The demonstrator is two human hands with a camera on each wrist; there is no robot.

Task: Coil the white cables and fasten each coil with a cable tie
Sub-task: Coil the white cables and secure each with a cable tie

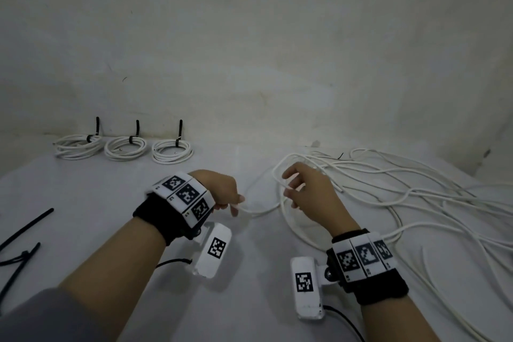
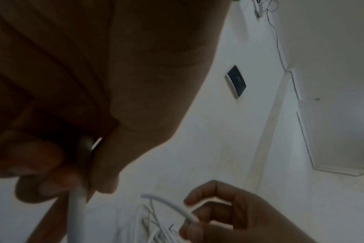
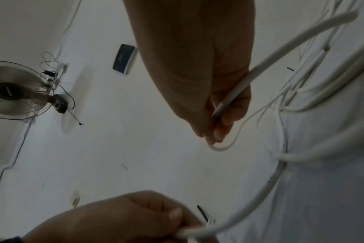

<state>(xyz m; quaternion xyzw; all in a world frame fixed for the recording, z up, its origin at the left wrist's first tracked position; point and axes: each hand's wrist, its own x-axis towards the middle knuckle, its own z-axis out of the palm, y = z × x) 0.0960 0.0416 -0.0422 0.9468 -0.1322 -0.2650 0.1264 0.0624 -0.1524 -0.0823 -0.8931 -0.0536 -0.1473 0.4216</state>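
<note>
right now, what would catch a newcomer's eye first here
Both hands meet at the centre: the left hand pinches a white cable and the right hand holds a loop of it. A loose tangle of white cables sprawls to the right, while three tied coils sit in a row at the back left.

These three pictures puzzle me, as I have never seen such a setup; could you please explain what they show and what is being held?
No machine here: a person works with bare hands, wearing cameras. The wide picture comes from a head camera; the other two look along each wrist. The left hand pinches a white cable, and the right hand holds a loop of the same cable further along. On the white table lie three finished coils at the back left, each bound with a black tie, spare cable ties at the left edge, and a loose cable tangle on the right.
</note>
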